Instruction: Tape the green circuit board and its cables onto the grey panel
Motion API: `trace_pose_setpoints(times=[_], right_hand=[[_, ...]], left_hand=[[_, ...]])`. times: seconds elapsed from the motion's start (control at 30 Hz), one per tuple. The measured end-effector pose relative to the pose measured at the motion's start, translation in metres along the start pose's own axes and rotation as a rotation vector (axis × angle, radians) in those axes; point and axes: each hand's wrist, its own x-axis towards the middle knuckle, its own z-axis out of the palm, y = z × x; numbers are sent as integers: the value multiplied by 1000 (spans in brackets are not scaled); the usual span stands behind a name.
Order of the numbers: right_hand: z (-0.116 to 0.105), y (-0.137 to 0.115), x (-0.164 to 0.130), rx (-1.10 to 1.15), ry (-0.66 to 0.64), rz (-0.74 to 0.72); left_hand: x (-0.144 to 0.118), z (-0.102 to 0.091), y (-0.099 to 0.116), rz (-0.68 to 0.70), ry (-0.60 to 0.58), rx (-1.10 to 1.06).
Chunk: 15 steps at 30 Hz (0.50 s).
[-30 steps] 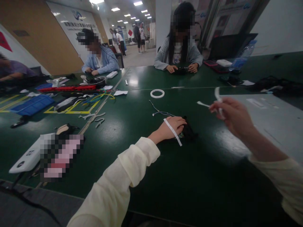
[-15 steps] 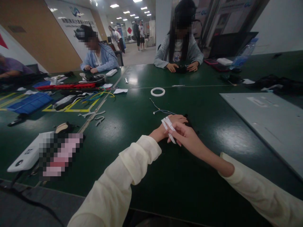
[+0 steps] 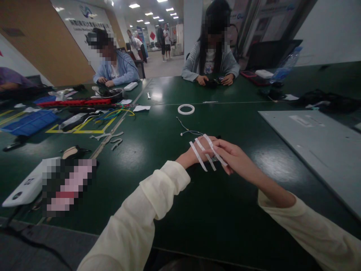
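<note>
My left hand [image 3: 187, 157] rests low over the table, palm down, its fingers mostly hidden behind my right hand. Several narrow strips of white tape [image 3: 199, 157] lie across its back, side by side, with their lower ends hanging free. My right hand [image 3: 232, 153] is closed, pinching the rightmost strip near the left knuckles. A thin grey cable [image 3: 191, 132] with a small white connector runs up to the far side of my left hand. A bit of something dark [image 3: 218, 137] shows beyond the fingers; its kind is hidden.
A white tape roll [image 3: 186, 109] lies beyond my hands. Left are grey cut strips [image 3: 116, 143], a white power bank [image 3: 29, 184], a blue tray [image 3: 29, 123] and cables. A grey panel [image 3: 307, 139] lies right. Two people sit across the green table [image 3: 158, 131].
My right hand has moved slightly right along my left hand. The tape strips, bunched together before, now lie spread apart. The view has shifted a little.
</note>
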Motion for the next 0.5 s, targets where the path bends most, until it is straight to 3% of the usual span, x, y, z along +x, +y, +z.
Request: trace_pose_setpoints(times=[0.13,0.3,0.5], right_hand=[[-6,6,8,50,78,-47],[0,12,16,71,4,147],[-2,14,20,0,60,237]], left_hand=[[0,6,-4,36,77,73],[-2,7,-7,68,70,61],[-2,4,-4,17,8,90]])
